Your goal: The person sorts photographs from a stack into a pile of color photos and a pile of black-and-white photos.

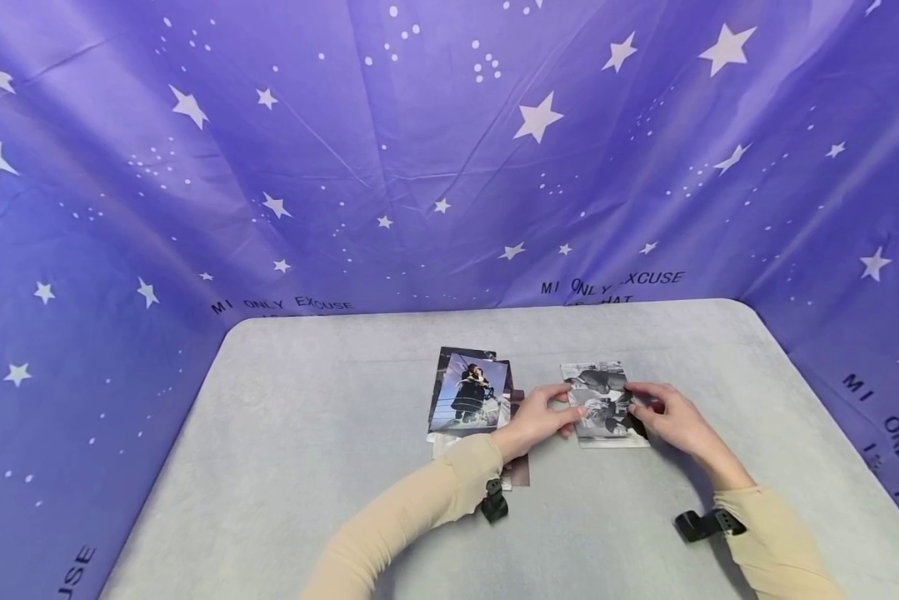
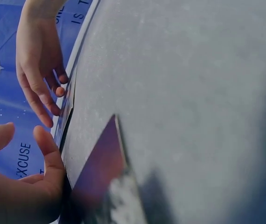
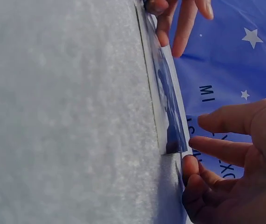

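A black-and-white photo (image 1: 602, 404) lies flat on the grey table (image 1: 307, 433). My left hand (image 1: 569, 408) touches its left edge with its fingertips. My right hand (image 1: 640, 400) touches its right edge. Seen edge-on in the right wrist view, the photo (image 3: 170, 112) is glossy; the right hand (image 3: 198, 140) has two fingers stretched over its near corner and the others curled against the table. The left hand (image 3: 179, 23) meets the photo's far end. In the left wrist view the left hand (image 2: 25, 135) hovers relaxed beside the photo's edge (image 2: 68, 112).
A loose stack of colour photos (image 1: 470, 396) lies just left of my left wrist. Purple star-print cloth (image 1: 449, 167) hangs behind and on both sides of the table. Black wrist cameras (image 1: 494, 504) sit on both cream sleeves.
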`<state>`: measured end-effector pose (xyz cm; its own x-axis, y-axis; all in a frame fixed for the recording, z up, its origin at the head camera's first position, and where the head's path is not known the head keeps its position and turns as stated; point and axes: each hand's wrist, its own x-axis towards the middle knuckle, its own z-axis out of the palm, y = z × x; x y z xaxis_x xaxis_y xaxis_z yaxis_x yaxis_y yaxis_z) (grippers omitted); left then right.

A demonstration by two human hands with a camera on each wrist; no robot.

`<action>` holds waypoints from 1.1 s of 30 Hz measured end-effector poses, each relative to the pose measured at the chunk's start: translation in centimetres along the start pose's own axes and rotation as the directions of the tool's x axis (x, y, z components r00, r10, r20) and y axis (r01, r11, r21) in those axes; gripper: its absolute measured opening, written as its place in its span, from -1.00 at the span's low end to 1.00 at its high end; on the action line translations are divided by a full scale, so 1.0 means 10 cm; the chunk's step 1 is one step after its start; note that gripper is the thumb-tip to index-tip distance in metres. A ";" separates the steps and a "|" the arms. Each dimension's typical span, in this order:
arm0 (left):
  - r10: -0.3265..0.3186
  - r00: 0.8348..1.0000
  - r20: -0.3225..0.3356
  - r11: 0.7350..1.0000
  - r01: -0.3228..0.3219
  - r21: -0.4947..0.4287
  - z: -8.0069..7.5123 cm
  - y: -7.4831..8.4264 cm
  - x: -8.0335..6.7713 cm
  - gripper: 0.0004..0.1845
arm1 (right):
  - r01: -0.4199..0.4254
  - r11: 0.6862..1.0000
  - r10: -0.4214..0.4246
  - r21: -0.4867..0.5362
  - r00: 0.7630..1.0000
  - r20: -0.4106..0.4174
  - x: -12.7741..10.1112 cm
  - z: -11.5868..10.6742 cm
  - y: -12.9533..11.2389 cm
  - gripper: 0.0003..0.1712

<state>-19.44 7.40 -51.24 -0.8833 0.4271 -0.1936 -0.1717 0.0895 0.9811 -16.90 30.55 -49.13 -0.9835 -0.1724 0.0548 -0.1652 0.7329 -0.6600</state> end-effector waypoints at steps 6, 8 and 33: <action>0.003 1.000 -0.013 0.997 -0.004 -0.078 -0.09 -0.04 -0.05 -0.38 | 0.020 0.998 -0.019 0.052 0.999 -0.026 0.02 0.03 -0.02 -0.56; 0.004 1.000 -0.004 0.993 -0.004 -0.115 -0.11 -0.05 -0.06 -0.38 | 0.030 0.996 -0.027 0.085 0.999 -0.032 0.03 0.04 -0.03 -0.57; 0.052 0.998 0.026 0.992 -0.048 -0.118 -0.57 0.00 -0.18 -0.39 | 0.090 0.959 -0.121 0.269 0.988 0.100 0.25 0.25 -0.38 -0.59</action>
<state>-20.32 1.49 -50.81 -0.8794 0.4543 -0.1425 -0.1792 -0.0384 0.9831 -18.55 25.66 -48.37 -0.9438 -0.3251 0.0590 -0.2275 0.5102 -0.8294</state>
